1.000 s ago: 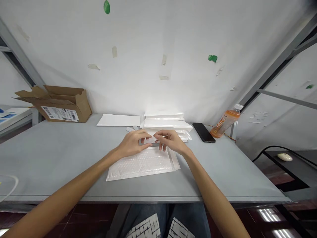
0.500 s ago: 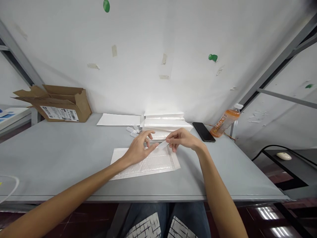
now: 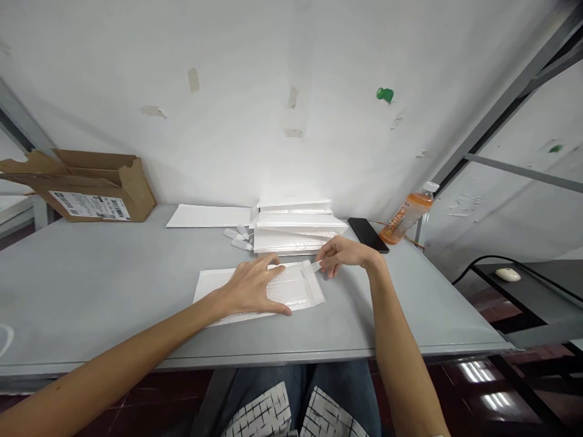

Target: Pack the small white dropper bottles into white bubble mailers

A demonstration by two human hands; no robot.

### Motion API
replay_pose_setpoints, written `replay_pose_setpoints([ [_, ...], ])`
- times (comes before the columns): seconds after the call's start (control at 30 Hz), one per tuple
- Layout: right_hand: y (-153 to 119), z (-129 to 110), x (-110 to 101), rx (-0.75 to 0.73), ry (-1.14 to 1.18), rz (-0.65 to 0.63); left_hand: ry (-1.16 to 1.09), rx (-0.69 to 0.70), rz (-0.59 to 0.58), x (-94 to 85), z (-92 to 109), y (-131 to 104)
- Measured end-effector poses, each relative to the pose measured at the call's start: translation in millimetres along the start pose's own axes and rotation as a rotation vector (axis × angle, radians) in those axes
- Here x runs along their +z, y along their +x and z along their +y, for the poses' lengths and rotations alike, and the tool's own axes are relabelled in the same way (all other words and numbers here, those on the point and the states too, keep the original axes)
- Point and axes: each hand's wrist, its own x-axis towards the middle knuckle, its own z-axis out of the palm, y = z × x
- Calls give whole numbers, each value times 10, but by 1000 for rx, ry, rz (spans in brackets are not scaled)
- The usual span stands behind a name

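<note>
Across a bubble mailer (image 3: 303, 292), likely soft, best edge-held, the left hand (image 3: 250, 287) is spreading wide, the right hand (image 3: 342, 254) pinching a translucent piece (image 3: 313, 267).

A white wall (image 3: 237, 60) rises behind the gray table (image 3: 113, 291).

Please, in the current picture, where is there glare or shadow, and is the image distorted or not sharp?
Head view: glare on the floor at lower right; small shine on the mailer; bright patch on the wall above the stack; soft shadow beside the right forearm; wide-angle stretching near the edges; bottle lettering too soft to read surely.
</note>
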Motion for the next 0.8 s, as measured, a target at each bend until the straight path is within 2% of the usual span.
replay_pose_setpoints([
  [0.2, 45, 67, -25, 71, 14, -53, -53, -18, -37, 27, 21, 3],
  [0.33, 34, 65, -30, 92, -10, -45, -73, -21, -40, 28, 36, 5],
  [0.6, 22, 62, -54, 73, -32, -78, -108, 22, -26, 40, -34, 16],
  [0.8, 52, 14, 22, 14, -29, -144, -115, 31, -16, 21, -45, 18],
])
